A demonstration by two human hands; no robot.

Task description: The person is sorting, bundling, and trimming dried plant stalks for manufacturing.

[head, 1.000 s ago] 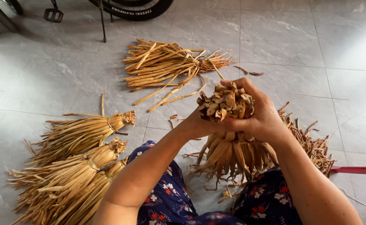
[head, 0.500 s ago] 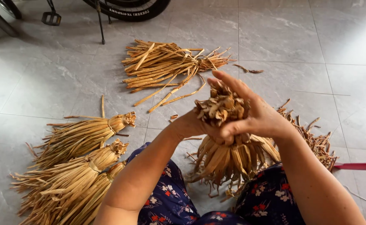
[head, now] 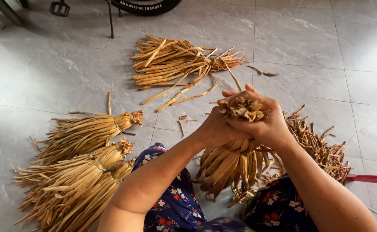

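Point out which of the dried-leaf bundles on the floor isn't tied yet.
The far bundle, lying near the tyre: its strips splay loose with no band. The three bundles on the left each have a wrapped neck, and both hands grip another.

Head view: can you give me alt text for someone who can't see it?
Both hands, left and right, clasp the top of a bundle of dried leaves above the lap. Tied bundles lie left on the grey tiled floor; a loose pile lies ahead.

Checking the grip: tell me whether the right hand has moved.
Yes. The right hand has closed down over the leaf bundle, measured against the loose pile.
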